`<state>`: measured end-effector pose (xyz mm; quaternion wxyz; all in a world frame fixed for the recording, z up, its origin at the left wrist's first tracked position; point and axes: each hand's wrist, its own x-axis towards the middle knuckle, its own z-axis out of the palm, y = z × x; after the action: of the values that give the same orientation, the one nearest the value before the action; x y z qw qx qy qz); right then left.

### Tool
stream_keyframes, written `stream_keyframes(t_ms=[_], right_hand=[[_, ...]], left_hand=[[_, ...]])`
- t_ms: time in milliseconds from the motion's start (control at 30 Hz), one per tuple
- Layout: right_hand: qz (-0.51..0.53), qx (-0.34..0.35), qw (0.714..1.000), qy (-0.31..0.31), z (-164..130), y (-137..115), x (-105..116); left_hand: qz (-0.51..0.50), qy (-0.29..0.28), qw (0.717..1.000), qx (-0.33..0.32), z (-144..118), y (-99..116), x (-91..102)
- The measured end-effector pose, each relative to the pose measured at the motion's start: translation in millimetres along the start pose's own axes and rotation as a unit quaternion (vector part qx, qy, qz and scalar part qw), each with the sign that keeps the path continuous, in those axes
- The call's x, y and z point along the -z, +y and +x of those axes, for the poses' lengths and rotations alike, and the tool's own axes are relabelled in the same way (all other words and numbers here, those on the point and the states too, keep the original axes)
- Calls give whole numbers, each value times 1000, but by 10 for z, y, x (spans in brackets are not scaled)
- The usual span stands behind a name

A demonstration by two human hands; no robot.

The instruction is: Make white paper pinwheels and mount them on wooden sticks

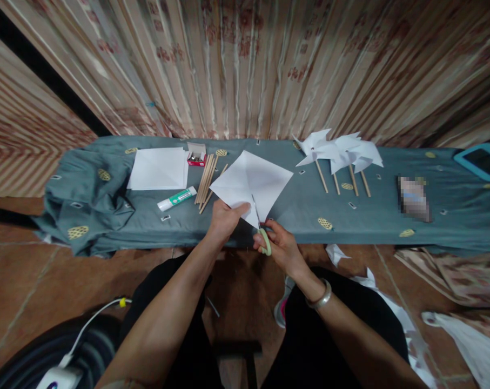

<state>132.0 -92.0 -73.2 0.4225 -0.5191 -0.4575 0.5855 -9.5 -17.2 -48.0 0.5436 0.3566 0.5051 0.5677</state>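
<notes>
A square sheet of white paper (pixel 253 172) with crease lines is turned cornerwise in front of me. My left hand (pixel 225 219) pinches its lower left edge, thumb on top. Closed round the pale green handles of a pair of scissors (pixel 264 242) is my right hand (pixel 280 243). The blades point away from me and lie at the paper's near corner, along a crease. Just left of the sheet is a bundle of wooden sticks (pixel 206 178). Several white paper pinwheels (pixel 342 151) on sticks lie to the right.
Left on the cloth-covered bench (pixel 293 227) are a stack of white paper (pixel 159 170), a glue stick (pixel 177 199) and a small red box (pixel 196 155) of metal bits. A blurred packet (pixel 415 199) and a blue-framed device (pixel 482 161) lie right. Paper scraps (pixel 366 278) litter the floor.
</notes>
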Motion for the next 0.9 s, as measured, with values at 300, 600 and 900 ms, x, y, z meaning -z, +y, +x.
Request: stream_keyframes(t_ms=[300, 600, 900], right_hand=[[-34, -16, 995, -89, -79, -23, 90], [-7, -88, 992, -94, -51, -295, 527], [97, 24, 989, 105, 173, -358, 551]], left_hand=[[-9, 26, 999, -37, 118, 105, 96], [-22, 40, 997, -56, 168, 160, 266], [174, -55, 981, -67, 61, 63, 220]])
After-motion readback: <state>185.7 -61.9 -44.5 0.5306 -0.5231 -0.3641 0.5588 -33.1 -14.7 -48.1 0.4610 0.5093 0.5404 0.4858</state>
